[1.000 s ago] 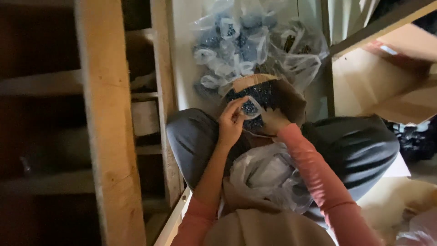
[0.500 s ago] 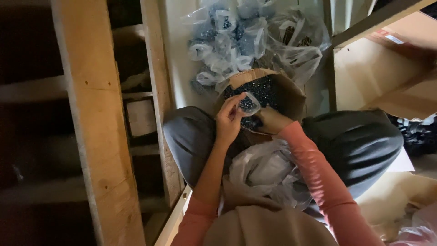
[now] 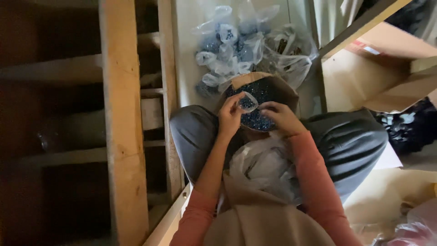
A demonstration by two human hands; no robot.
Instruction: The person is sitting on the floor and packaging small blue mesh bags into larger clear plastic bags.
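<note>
- Small clear plastic bag (image 3: 248,103), partly filled with dark blue-black small pieces, hangs over the open cardboard box (image 3: 287,93) that sits between the person's knees.
- Left hand (image 3: 230,117) pinches the bag's upper edge, its fingers (image 3: 235,104) closed on the thin film at the mouth.
- Right hand (image 3: 281,116) rests just beside the bag on the box's loose dark pieces (image 3: 257,121); its fingers are curled, but whether they grip any pieces or the bag's far edge cannot be told.
- Judged from its look, the bag is light and limp: the film will crumple and sag, and the pieces inside will shift to the lowest corner.
- Smooth film is likely slippery, so a pinch at the rim with thumb and forefinger seems the surest hold; squeezing the belly would only push the contents about.
- Holding the mouth upward looks wise, since tipping it would probably let the small pieces spill back into the box.
- Little here seems fragile, though sharp or hard pieces might puncture thin plastic if the bag is pressed hard.
- Beyond the box, a heap of similar filled bags (image 3: 236,48) lies on the floor.
- A larger crumpled white plastic bag (image 3: 264,168) rests in the person's lap, between the two orange sleeves.
- A wooden post (image 3: 120,123) stands to the left.
</note>
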